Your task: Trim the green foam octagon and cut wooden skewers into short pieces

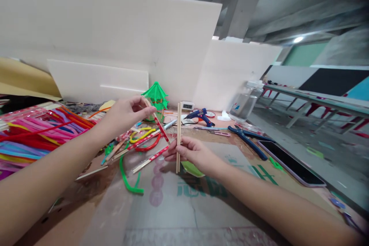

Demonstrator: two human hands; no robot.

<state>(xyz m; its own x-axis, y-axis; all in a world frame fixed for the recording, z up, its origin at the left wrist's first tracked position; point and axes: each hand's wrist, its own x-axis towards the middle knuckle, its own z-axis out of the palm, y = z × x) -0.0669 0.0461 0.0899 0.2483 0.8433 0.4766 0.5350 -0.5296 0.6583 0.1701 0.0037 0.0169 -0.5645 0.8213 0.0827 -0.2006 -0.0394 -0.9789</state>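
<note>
My left hand (127, 112) pinches the upper end of a narrow, red-printed chopstick wrapper (161, 128), which slants down toward my right hand. I cannot tell whether anything is inside it. My right hand (198, 155) grips a pair of bare wooden chopsticks (178, 130) near their lower part, holding them upright. Beneath my hands, another red-and-clear wrapped pair of chopsticks (151, 158) lies on the table. A bent green pipe cleaner (127, 178) rests to its left. A small green piece (192, 169) is partly hidden behind my right hand.
Colourful pipe cleaners (37, 134) are heaped at left. A green roofed model (156, 96) stands at back. Rightward are a blue glue gun (200, 115), blue-handled pliers (249, 142), a phone (291, 163) and a clear bottle (245, 102). A printed plastic sheet (173, 215) covers the front.
</note>
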